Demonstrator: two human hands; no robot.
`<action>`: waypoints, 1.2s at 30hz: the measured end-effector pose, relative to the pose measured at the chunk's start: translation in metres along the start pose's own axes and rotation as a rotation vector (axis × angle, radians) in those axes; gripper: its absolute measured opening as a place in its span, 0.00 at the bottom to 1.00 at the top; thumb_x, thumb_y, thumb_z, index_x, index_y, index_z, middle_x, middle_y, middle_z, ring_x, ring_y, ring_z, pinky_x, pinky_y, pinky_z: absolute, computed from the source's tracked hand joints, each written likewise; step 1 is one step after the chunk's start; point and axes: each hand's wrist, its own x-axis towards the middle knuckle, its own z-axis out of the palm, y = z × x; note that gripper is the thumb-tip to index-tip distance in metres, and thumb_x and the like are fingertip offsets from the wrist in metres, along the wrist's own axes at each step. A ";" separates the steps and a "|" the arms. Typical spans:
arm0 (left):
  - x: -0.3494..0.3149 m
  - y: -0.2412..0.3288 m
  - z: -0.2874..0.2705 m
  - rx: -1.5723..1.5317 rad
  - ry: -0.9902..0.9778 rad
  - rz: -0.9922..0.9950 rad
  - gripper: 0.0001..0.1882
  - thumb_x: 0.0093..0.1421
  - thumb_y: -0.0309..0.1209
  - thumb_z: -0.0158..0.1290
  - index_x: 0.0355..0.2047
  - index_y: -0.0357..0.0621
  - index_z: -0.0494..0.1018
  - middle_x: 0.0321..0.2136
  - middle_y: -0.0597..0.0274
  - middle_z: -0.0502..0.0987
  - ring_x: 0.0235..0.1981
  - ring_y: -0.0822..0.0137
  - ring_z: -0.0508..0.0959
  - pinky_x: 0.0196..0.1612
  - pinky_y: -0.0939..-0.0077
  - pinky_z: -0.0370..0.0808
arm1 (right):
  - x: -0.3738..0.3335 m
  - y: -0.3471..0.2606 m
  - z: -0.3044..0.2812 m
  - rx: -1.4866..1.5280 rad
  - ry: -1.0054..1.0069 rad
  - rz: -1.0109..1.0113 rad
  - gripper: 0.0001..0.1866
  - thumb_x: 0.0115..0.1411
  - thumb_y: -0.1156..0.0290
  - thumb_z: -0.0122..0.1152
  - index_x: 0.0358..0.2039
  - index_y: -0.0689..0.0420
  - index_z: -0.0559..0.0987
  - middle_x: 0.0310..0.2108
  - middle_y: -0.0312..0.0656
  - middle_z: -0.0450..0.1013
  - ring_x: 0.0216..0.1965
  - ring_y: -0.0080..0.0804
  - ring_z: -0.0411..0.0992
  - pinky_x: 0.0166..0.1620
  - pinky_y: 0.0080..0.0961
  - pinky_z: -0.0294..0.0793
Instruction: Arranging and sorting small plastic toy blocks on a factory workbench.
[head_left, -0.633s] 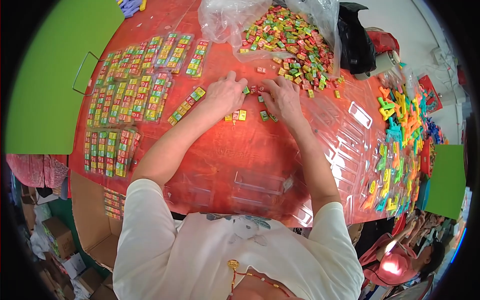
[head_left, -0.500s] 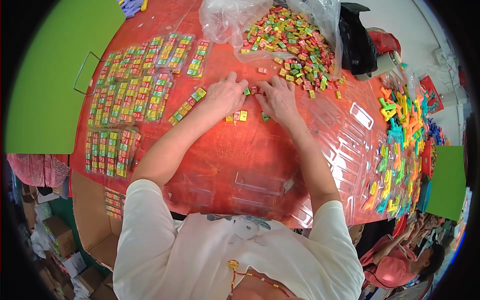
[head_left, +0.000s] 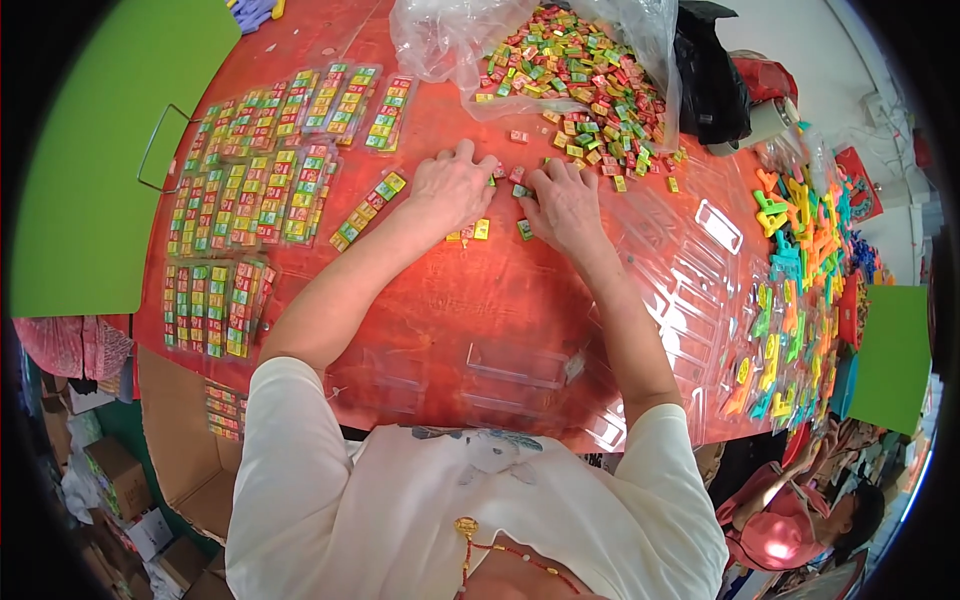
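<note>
My left hand (head_left: 452, 190) is low over the red table with its fingers curled down. A small green box (head_left: 491, 181) shows at its fingertips; what lies under them is hidden. My right hand (head_left: 566, 205) is bent, thumb and forefinger at a small red-and-green box (head_left: 520, 190). Between and below the hands are several small yellow and red boxes (head_left: 481, 229) and a green one (head_left: 525, 229). Beside my left wrist lies a filled strip (head_left: 368, 210) of coloured boxes. A few loose red boxes (head_left: 518, 137) lie beyond the fingers.
A clear plastic bag (head_left: 440, 45) spills a heap of small coloured boxes (head_left: 600, 90) at the back. Filled clear trays (head_left: 240, 200) cover the left. Transparent trays (head_left: 690, 300) lie right, near colourful toy guns (head_left: 800, 230). A black bag (head_left: 712, 80) stands back right.
The view has shifted slightly. My right hand has moved a little away from my left, and more of the small boxes between them shows.
</note>
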 end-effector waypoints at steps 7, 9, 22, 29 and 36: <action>0.000 -0.001 0.000 0.042 0.012 0.016 0.15 0.57 0.38 0.58 0.44 0.49 0.76 0.40 0.50 0.73 0.39 0.50 0.80 0.36 0.54 0.79 | 0.007 -0.006 0.009 -0.002 0.045 -0.008 0.10 0.53 0.63 0.66 0.33 0.54 0.77 0.34 0.40 0.71 0.42 0.39 0.72 0.47 0.41 0.65; -0.001 0.000 0.000 0.031 0.022 0.019 0.16 0.57 0.38 0.58 0.44 0.49 0.75 0.40 0.50 0.73 0.39 0.50 0.80 0.36 0.54 0.79 | 0.014 -0.002 0.010 -0.060 0.047 0.087 0.11 0.54 0.63 0.64 0.34 0.56 0.79 0.34 0.42 0.72 0.41 0.39 0.72 0.48 0.43 0.65; -0.009 -0.016 -0.040 -0.228 -0.189 -0.111 0.33 0.56 0.37 0.58 0.62 0.48 0.62 0.50 0.43 0.67 0.51 0.42 0.75 0.48 0.47 0.76 | 0.029 0.006 0.010 0.168 -0.100 0.067 0.18 0.57 0.62 0.64 0.48 0.51 0.78 0.37 0.43 0.73 0.43 0.41 0.74 0.48 0.43 0.67; -0.011 -0.017 -0.041 -0.116 -0.362 -0.156 0.32 0.58 0.33 0.57 0.63 0.47 0.62 0.50 0.46 0.66 0.50 0.43 0.76 0.48 0.43 0.73 | 0.035 0.000 0.013 0.093 -0.202 -0.055 0.21 0.57 0.63 0.64 0.52 0.50 0.75 0.39 0.45 0.73 0.44 0.44 0.75 0.47 0.44 0.71; -0.018 -0.016 -0.022 -0.162 -0.199 -0.073 0.21 0.61 0.29 0.55 0.55 0.45 0.68 0.47 0.46 0.67 0.42 0.41 0.79 0.42 0.42 0.74 | 0.027 0.001 0.015 0.210 -0.147 -0.070 0.15 0.57 0.62 0.64 0.39 0.55 0.74 0.33 0.47 0.75 0.37 0.48 0.78 0.38 0.44 0.78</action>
